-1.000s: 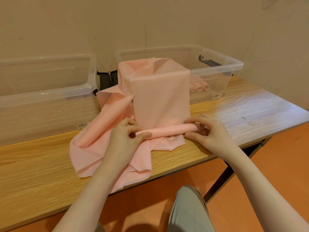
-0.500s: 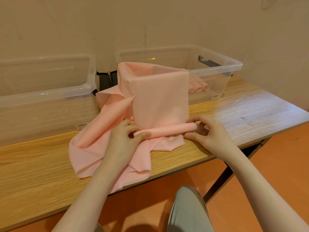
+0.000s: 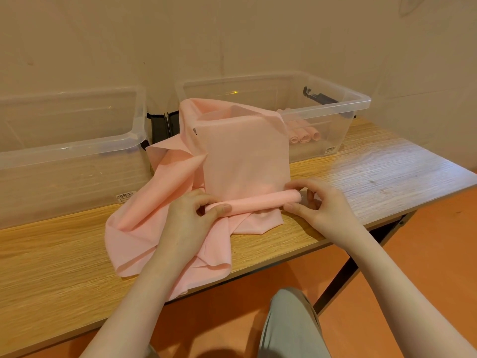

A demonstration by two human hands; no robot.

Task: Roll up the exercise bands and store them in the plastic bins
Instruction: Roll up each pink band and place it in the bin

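Both hands grip the started roll (image 3: 260,201) of a pink exercise band (image 3: 244,156): left hand (image 3: 192,215) pinches its 9 o'clock end, right hand (image 3: 318,202) its 3 o'clock end. The roll lies at the desk (image 3: 374,177) front, at 6 o'clock from the right bin (image 3: 361,102), over whose front rim the unrolled length drapes. Rolled bands (image 3: 304,135) already lie inside; the left bin (image 3: 77,153) stands at 9 o'clock. Risks, as judged: uneven turning could cone the roll; loose band (image 3: 144,228) bunched beneath, overhanging the desk edge, could be drawn in or slide off.
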